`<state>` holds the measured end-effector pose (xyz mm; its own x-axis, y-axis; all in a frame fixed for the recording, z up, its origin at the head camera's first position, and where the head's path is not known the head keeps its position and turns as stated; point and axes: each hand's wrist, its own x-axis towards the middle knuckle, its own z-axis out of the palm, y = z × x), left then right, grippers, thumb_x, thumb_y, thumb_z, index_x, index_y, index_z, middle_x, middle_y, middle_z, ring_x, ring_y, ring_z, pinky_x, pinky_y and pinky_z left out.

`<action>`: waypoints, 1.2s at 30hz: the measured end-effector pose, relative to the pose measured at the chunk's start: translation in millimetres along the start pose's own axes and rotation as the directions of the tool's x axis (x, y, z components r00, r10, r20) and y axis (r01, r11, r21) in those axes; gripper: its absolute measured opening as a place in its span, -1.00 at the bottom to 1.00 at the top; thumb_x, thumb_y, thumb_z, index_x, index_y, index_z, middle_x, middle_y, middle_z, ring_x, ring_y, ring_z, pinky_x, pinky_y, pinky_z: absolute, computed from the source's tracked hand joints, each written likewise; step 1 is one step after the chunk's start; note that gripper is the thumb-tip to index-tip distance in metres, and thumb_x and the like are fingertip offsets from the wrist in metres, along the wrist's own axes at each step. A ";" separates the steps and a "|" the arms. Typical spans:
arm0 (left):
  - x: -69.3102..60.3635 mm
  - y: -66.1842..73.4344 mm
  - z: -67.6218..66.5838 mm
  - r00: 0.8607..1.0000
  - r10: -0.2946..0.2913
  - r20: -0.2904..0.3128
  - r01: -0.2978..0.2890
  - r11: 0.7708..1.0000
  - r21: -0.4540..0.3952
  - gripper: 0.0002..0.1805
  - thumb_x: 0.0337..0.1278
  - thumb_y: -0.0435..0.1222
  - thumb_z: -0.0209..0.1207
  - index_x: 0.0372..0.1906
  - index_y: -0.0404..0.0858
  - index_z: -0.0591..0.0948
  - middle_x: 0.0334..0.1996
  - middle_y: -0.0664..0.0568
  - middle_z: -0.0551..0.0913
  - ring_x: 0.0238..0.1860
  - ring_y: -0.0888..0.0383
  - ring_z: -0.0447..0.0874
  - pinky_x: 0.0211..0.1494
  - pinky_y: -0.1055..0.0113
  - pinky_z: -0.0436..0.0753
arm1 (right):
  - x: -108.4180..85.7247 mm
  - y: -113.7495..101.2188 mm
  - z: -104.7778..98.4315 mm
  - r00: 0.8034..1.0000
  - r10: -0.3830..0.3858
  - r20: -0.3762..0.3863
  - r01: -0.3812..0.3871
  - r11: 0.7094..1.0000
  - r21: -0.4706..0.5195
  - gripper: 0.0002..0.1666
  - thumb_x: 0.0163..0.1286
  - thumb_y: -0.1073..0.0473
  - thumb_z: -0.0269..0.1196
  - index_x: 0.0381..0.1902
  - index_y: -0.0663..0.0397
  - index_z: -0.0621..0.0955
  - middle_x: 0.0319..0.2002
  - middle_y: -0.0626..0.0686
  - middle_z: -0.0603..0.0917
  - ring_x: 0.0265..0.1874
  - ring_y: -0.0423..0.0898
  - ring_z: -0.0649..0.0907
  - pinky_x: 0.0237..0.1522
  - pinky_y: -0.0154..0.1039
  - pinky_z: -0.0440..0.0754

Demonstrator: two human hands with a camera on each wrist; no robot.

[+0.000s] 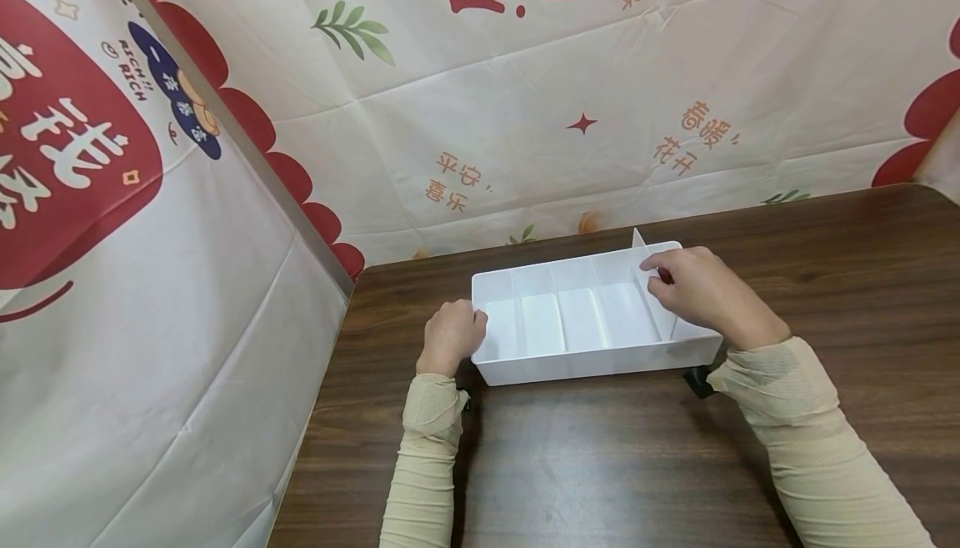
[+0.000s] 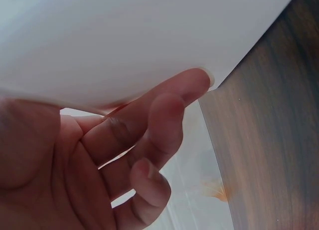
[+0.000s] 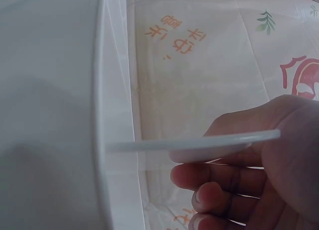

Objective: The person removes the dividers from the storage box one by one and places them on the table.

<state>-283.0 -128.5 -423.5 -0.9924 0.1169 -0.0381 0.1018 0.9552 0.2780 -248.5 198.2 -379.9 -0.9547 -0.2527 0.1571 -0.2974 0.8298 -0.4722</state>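
Note:
A white box (image 1: pixel 600 362) with several compartments lies on the table. The left hand (image 1: pixel 452 335) grips its left end wall; the left wrist view has that hand (image 2: pixel 124 140) with its fingers bent against the white wall (image 2: pixel 124 45). Toward the box's right end, the right hand (image 1: pixel 697 289) pinches a thin white divider (image 1: pixel 651 294), whose far corner stands above the rim. The right wrist view has the divider's edge (image 3: pixel 199 142) between the thumb side and fingers of the right hand (image 3: pixel 249 165), beside the box wall (image 3: pixel 50 115).
The dark wood table (image 1: pixel 585 465) extends around the box. Printed white cloth (image 1: pixel 510 131) hangs behind the table, and more cloth (image 1: pixel 195 339) hangs at the left. Small black objects show by both wrists, one (image 1: pixel 700 382) below the box's right corner.

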 end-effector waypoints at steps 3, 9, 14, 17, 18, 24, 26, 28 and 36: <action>-0.1 -0.1 -0.2 1.000 -0.001 0.003 0.001 1.000 -0.004 -0.60 0.38 -0.22 -0.04 -0.65 -0.21 0.44 -0.67 0.02 0.38 -0.59 0.10 0.40 -0.54 0.22 0.39 | -0.3 -0.2 -0.3 1.000 -0.006 -0.006 0.006 1.000 -0.002 -0.66 0.31 0.35 0.16 -0.02 0.44 0.64 -0.47 0.14 0.62 -0.53 -0.05 0.48 -0.51 -0.21 0.43; 0.0 -0.3 -0.3 1.000 0.001 -0.003 -0.001 1.000 0.001 -0.60 0.37 -0.21 -0.04 -0.64 -0.21 0.45 -0.65 -0.01 0.42 -0.58 0.09 0.42 -0.52 0.20 0.41 | -0.4 0.9 -1.3 1.000 -0.014 -0.026 0.014 1.000 0.000 -0.67 0.31 0.35 0.16 -0.02 0.44 0.65 -0.49 0.12 0.59 -0.57 -0.07 0.46 -0.54 -0.22 0.41; 0.5 -0.4 -0.3 1.000 -0.002 0.001 0.002 1.000 -0.004 -0.59 0.38 -0.21 -0.04 -0.65 -0.21 0.45 -0.67 0.00 0.40 -0.59 0.09 0.41 -0.54 0.22 0.39 | -0.2 2.0 -1.3 1.000 -0.011 -0.024 0.011 1.000 0.004 -0.67 0.31 0.34 0.17 -0.01 0.43 0.65 -0.45 0.14 0.62 -0.55 -0.07 0.46 -0.53 -0.22 0.42; 0.5 -0.1 -0.4 1.000 -0.003 0.003 0.003 1.000 -0.006 -0.60 0.38 -0.21 -0.04 -0.63 -0.22 0.46 -0.66 0.01 0.39 -0.59 0.10 0.41 -0.53 0.22 0.38 | 0.0 2.6 -1.1 1.000 -0.007 -0.021 0.008 1.000 0.005 -0.67 0.32 0.34 0.17 -0.01 0.43 0.64 -0.44 0.15 0.63 -0.54 -0.06 0.47 -0.52 -0.22 0.43; 0.4 0.1 -0.5 1.000 -0.004 0.004 0.004 1.000 -0.007 -0.61 0.38 -0.21 -0.03 -0.62 -0.22 0.47 -0.66 0.01 0.39 -0.59 0.09 0.41 -0.53 0.22 0.38 | 0.1 2.8 -1.1 1.000 -0.007 -0.020 0.007 1.000 0.004 -0.67 0.32 0.34 0.17 -0.01 0.43 0.65 -0.43 0.15 0.63 -0.54 -0.06 0.47 -0.52 -0.22 0.43; -0.1 1.1 -1.2 1.000 -0.005 0.010 0.005 1.000 -0.011 -0.62 0.38 -0.22 -0.03 -0.60 -0.23 0.49 -0.65 0.00 0.40 -0.58 0.09 0.42 -0.52 0.22 0.39 | -0.1 2.7 -1.2 1.000 -0.008 -0.022 0.008 1.000 0.010 -0.67 0.32 0.34 0.17 -0.01 0.42 0.65 -0.42 0.16 0.64 -0.55 -0.07 0.47 -0.52 -0.22 0.44; -0.1 1.0 -1.3 1.000 -0.003 0.008 0.003 1.000 -0.009 -0.62 0.37 -0.22 -0.03 -0.62 -0.22 0.47 -0.66 0.00 0.40 -0.58 0.09 0.41 -0.52 0.21 0.39 | -0.4 2.5 -1.4 1.000 -0.011 -0.028 0.012 1.000 0.009 -0.67 0.32 0.34 0.16 -0.01 0.42 0.65 -0.44 0.14 0.63 -0.56 -0.07 0.46 -0.52 -0.22 0.43; -0.1 0.7 -1.3 1.000 0.000 0.007 0.000 1.000 -0.011 -0.61 0.37 -0.22 -0.04 -0.64 -0.22 0.45 -0.66 0.00 0.39 -0.59 0.08 0.41 -0.52 0.21 0.39 | -0.7 2.3 -1.8 0.999 -0.016 -0.037 0.017 1.000 0.005 -0.67 0.32 0.34 0.16 -0.01 0.42 0.65 -0.48 0.12 0.61 -0.57 -0.08 0.45 -0.53 -0.23 0.41; 1.4 -1.4 0.1 1.000 0.007 0.002 -0.007 1.000 -0.013 -0.59 0.36 -0.23 -0.05 -0.68 -0.17 0.35 -0.68 0.03 0.34 -0.60 0.11 0.36 -0.54 0.22 0.37 | -1.5 1.3 -4.9 0.999 -0.021 -0.051 0.021 1.000 -0.003 -0.67 0.32 0.33 0.15 -0.02 0.43 0.65 -0.60 0.04 0.49 -0.62 -0.10 0.40 -0.58 -0.27 0.35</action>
<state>-284.6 -129.7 -424.0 -0.9915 0.1246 -0.0384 0.1082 0.9508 0.2903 -247.4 202.2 -376.5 -0.9466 -0.2443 0.2106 -0.3169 0.8260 -0.4661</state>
